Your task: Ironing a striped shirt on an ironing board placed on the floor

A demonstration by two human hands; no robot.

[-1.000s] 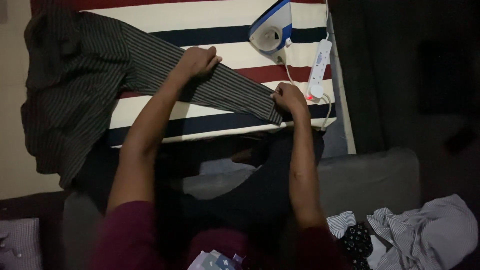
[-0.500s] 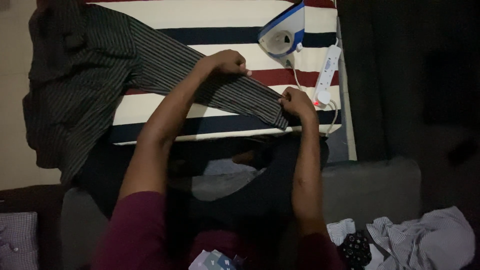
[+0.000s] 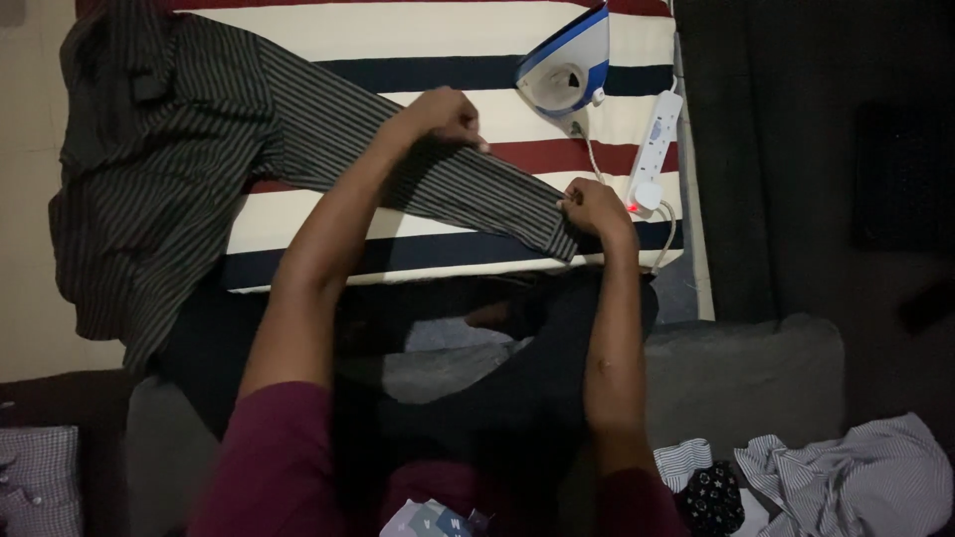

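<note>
Clearly soft and light, the dark pinstriped woven-cotton shirt (image 3: pixel 169 169) lies spread over a padded surface covered in a cream, navy and red striped cloth (image 3: pixel 418 30), its body hanging off the left edge and one long sleeve (image 3: pixel 438 174) drawn out diagonally toward the right. The left hand (image 3: pixel 443 114) is closed, pinching the upper edge of that sleeve about midway along, and the right hand (image 3: pixel 594 209) is closed on the cuff end near the front edge of the striped cloth; the two hands are well apart, with the sleeve stretched flat between them.

Such thin fabric will likely drape and crease at once when let go, and it has no stiffness to hold a shape, so it handles best under light tension from two points. Seams, the cuff and the sleeve's folded edge look like the firmest places to take hold; the middle of the cloth would only bunch.

A white and blue steam iron (image 3: pixel 565 65) stands upright just beyond the sleeve, beside a white power strip (image 3: pixel 657 134) showing a small red light, its cord (image 3: pixel 665 224) looping close to the right hand. Crumpled pale striped clothes (image 3: pixel 846 477) lie at lower right.
</note>
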